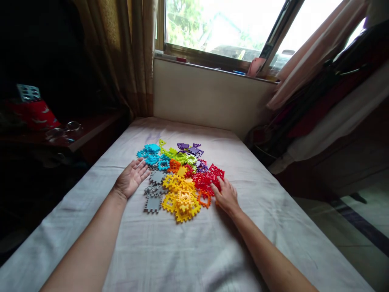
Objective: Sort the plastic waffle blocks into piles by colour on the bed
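Note:
A pile of flat plastic interlocking puzzle tiles (pixel 180 178) lies on the white bed sheet (pixel 194 251): blue, green and purple at the far side, red at the right, yellow, orange and grey nearest me. My left hand (pixel 131 178) rests flat on the sheet at the pile's left edge, fingers stretched out beside the grey tiles (pixel 153 190). My right hand (pixel 225 194) sits at the pile's right edge, its fingers curled onto the red tiles (pixel 208 178).
The bed runs up to a wall under a window (pixel 221 24), curtains (pixel 127 52) on both sides. A dark side table (pixel 75 138) with a red object and glasses stands at the left. Bags and cloth hang at the right, floor beyond.

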